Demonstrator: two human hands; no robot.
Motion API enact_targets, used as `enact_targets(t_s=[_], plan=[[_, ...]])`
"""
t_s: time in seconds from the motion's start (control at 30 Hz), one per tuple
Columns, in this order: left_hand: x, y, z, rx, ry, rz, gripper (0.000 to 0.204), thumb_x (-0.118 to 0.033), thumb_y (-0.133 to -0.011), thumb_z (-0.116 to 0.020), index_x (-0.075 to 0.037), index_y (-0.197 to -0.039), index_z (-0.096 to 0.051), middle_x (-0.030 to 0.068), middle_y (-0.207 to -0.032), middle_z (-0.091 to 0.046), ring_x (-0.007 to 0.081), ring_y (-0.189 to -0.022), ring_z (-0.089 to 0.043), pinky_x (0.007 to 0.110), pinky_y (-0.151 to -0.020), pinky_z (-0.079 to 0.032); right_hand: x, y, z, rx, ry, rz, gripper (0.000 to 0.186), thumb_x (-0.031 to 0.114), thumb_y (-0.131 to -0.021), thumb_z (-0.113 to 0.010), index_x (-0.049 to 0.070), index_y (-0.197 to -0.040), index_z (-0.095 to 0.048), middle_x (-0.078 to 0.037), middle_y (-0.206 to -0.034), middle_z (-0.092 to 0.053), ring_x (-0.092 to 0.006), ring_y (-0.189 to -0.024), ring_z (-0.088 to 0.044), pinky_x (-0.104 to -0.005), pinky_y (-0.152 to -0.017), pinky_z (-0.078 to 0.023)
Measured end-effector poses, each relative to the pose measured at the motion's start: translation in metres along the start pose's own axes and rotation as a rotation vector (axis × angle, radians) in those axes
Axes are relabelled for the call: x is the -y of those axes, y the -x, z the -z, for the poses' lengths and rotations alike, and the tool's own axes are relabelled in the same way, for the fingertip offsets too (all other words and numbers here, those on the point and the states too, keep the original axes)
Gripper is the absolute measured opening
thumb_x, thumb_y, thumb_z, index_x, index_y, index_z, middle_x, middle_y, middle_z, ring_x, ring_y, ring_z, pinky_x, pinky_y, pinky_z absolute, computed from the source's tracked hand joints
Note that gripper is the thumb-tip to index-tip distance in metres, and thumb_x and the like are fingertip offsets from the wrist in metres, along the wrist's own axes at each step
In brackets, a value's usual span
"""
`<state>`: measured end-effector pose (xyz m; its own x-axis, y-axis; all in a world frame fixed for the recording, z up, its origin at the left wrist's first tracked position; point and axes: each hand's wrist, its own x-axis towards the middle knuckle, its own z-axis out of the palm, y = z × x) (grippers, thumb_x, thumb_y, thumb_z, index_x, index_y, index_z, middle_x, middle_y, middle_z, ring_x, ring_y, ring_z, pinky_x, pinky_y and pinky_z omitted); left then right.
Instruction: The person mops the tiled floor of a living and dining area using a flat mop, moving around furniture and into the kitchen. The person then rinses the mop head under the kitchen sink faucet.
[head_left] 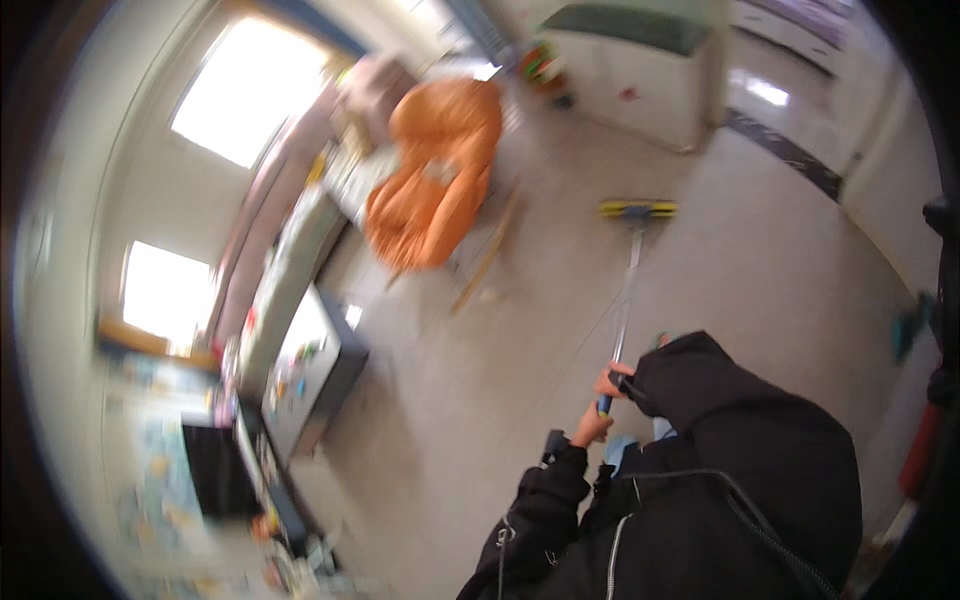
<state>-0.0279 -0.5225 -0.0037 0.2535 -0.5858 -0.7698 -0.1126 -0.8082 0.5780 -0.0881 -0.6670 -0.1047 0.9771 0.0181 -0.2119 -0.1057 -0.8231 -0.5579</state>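
A mop with a yellow and grey head rests on the tiled floor, its silver pole slanting down toward me. My left hand is closed on the blue grip near the pole's end. Just above it, my right hand is also wrapped round the handle. Black sleeves cover both forearms, and the picture is somewhat blurred.
An orange padded chair on wooden runners stands left of the mop. A sofa, a grey-sided table and a black screen line the left. A white cabinet stands ahead, beside a doorway.
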Motion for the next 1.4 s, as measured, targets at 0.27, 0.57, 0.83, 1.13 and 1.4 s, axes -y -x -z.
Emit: enact_targets(t_s=[0.27, 0.57, 0.83, 1.13, 1.4], plan=[[0.193, 0.278, 0.073, -0.474, -0.512, 0.158, 0.03, -0.013, -0.068, -0.05, -0.019, -0.098, -0.053, 0.014, -0.078, -0.059, 0.0317, -0.073, -0.058, 0.043, -0.058, -0.045, 0.293, -0.075, -0.089, 0.699, -0.075, 0.511, 0.029, 0.037, -0.066, -0.063, 0.009, -0.075, -0.059, -0.012, -0.067, -0.059, -0.0269, -0.064, -0.057, -0.0377, -0.06, -0.045], [0.192, 0.237, 0.095, -0.546, -0.626, 0.2, 0.014, -0.012, -0.062, -0.053, -0.013, -0.075, -0.059, 0.011, -0.067, -0.058, 0.032, -0.063, -0.057, 0.044, -0.051, -0.044, 0.274, -0.091, -0.06, 0.646, -0.003, 0.415, 0.031, 0.027, -0.066, -0.058, 0.008, -0.089, -0.05, -0.016, -0.085, -0.057, -0.0317, -0.079, -0.056, -0.0407, -0.067, -0.044], [-0.003, 0.013, 0.148, -0.414, -0.624, -0.175, 0.018, -0.012, -0.064, -0.051, -0.012, -0.081, -0.058, 0.0142, -0.073, -0.059, 0.0338, -0.069, -0.057, 0.043, -0.058, -0.047, 0.037, -0.112, 0.082, 0.154, 0.006, 0.027, 0.02, 0.02, -0.064, -0.056, 0.009, -0.081, -0.053, -0.012, -0.08, -0.057, -0.0321, -0.076, -0.056, -0.0418, -0.064, -0.045], [-0.184, -0.135, -0.036, 0.029, -0.346, -0.274, 0.026, -0.002, -0.068, -0.05, 0.003, -0.088, -0.035, 0.022, -0.062, -0.054, 0.0315, -0.051, -0.058, 0.039, -0.04, -0.046, -0.178, 0.062, 0.132, -0.043, -0.055, -0.238, 0.019, 0.019, -0.059, -0.057, 0.02, -0.078, -0.058, -0.002, -0.082, -0.057, -0.0238, -0.082, -0.055, -0.0433, -0.071, -0.039], [-0.113, -0.064, -0.068, 0.059, -0.212, -0.24, 0.028, -0.005, -0.069, -0.047, 0.002, -0.092, -0.033, 0.03, -0.069, -0.053, 0.0431, -0.063, -0.055, 0.047, -0.053, -0.044, -0.082, 0.111, 0.075, -0.161, -0.179, -0.348, 0.017, 0.012, -0.06, -0.056, 0.022, -0.074, -0.053, 0.002, -0.081, -0.051, -0.0201, -0.091, -0.048, -0.0488, -0.078, -0.03]])
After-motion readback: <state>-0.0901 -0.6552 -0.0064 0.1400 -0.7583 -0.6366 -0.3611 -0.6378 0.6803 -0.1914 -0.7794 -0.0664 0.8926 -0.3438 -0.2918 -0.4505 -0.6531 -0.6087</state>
